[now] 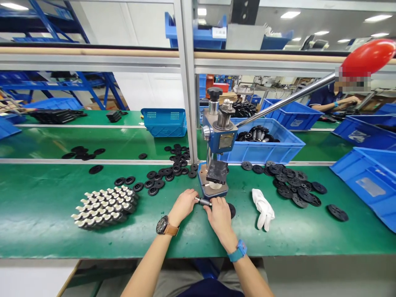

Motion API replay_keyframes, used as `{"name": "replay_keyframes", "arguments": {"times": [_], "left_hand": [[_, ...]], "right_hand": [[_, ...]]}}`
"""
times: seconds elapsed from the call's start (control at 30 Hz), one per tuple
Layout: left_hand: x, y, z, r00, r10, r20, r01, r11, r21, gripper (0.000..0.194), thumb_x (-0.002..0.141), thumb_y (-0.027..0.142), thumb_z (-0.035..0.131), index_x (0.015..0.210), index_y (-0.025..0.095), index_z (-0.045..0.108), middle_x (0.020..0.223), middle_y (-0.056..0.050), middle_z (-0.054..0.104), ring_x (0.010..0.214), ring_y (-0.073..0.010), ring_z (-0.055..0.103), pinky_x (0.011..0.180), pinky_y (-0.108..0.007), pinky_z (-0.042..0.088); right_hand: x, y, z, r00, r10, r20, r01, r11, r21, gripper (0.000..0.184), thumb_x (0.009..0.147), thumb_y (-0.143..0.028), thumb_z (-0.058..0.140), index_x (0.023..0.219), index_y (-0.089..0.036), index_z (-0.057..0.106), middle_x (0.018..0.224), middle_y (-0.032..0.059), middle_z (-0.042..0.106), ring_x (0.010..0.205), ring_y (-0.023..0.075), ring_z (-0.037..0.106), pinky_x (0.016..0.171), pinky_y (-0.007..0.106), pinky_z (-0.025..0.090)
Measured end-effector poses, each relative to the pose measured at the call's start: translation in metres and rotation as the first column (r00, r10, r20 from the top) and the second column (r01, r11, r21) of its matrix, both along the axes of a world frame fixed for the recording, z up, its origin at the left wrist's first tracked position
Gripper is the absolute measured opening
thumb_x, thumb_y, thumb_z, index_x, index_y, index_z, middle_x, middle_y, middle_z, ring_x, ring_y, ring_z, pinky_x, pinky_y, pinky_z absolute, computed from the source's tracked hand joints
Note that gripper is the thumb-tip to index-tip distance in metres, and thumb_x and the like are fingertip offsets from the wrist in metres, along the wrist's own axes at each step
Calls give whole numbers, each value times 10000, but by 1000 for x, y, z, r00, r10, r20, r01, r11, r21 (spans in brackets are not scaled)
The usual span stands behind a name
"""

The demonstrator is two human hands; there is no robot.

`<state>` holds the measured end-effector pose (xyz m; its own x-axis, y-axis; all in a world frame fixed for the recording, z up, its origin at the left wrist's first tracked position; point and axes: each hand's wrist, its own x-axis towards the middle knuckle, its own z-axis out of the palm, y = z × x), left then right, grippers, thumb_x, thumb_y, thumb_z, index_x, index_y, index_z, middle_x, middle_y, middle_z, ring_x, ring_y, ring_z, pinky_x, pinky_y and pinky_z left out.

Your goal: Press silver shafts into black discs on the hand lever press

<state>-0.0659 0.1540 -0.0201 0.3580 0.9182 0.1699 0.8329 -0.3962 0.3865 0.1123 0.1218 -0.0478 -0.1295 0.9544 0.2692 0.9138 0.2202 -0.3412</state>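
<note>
In front of the press, both hands meet at a small grey metal cylinder with a thin shaft (204, 201). My left hand (185, 205) pinches its left end, and my right hand (219, 214) has its fingers closed on the right end. A black disc (232, 210) is partly hidden behind my right hand. Just beyond the fingers stands a blue hand-lever press (219, 140), its long lever rising to a red knob (368, 57) at upper right. A whitish piece (215, 185) sits under the press's black block.
Left on the green bench is a block of black parts with cream tops (105, 206). Small black discs (159, 184) lie behind it. A white glove (262, 209) and larger black discs (291, 181) are at right, near blue bins (262, 152). Another person (328, 99) works far right.
</note>
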Motion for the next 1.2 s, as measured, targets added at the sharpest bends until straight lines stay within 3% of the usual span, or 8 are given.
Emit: {"name": "replay_keyframes", "arguments": {"times": [0.37, 0.6, 0.83, 0.97, 1.1, 1.2], "left_hand": [[27, -32, 24, 1000, -18, -18, 19, 998, 59, 167, 996, 113, 461, 935, 214, 580, 909, -61, 663, 881, -256, 639, 778, -359, 485], [38, -34, 23, 1000, -21, -22, 23, 997, 74, 206, 961, 44, 452, 935, 211, 570, 912, -70, 668, 890, -268, 645, 782, -376, 493], [35, -40, 30, 1000, -20, 1, 19, 997, 76, 229, 963, 45, 422, 931, 217, 569, 881, -63, 660, 875, -264, 646, 778, -378, 502], [29, -55, 47, 989, -27, 147, 18, 998, 63, 148, 996, 145, 472, 972, 226, 594, 919, -53, 671, 871, -236, 644, 782, -356, 507], [26, -74, 60, 942, 9, 336, -23, 999, 38, 100, 939, 195, 587, 1008, 241, 643, 989, -50, 664, 951, -235, 643, 834, -361, 519], [30, -86, 57, 865, 82, 495, -79, 996, -27, 391, 842, 154, 659, 1223, 239, 626, 1164, -88, 671, 1080, -257, 648, 916, -388, 535]], "right_hand": [[10, -3, 0, 993, 78, -87, -76, 997, 25, 110, 1003, -278, 616, 970, -175, 638, 941, 91, 687, 881, 271, 604, 755, 365, 434], [6, -5, 3, 981, 99, -166, -93, 995, 46, 98, 998, -224, 587, 1065, -170, 635, 967, 85, 674, 902, 271, 589, 773, 365, 438], [5, -6, 5, 937, 200, -286, -176, 978, 109, 64, 950, -191, 586, 968, -192, 648, 971, 87, 683, 922, 269, 592, 797, 373, 465], [5, -17, 8, 867, 261, -424, -218, 965, 147, 127, 915, -180, 592, 1031, -190, 642, 977, 79, 731, 916, 248, 667, 822, 358, 516], [6, -35, 18, 769, 298, -566, -250, 954, 164, 141, 920, -188, 586, 1050, -212, 635, 922, 33, 754, 840, 194, 717, 754, 284, 551], [9, -45, 26, 718, 289, -633, -242, 957, 162, 86, 934, -261, 633, 1008, -218, 635, 879, 17, 749, 791, 180, 716, 728, 269, 562]]}}
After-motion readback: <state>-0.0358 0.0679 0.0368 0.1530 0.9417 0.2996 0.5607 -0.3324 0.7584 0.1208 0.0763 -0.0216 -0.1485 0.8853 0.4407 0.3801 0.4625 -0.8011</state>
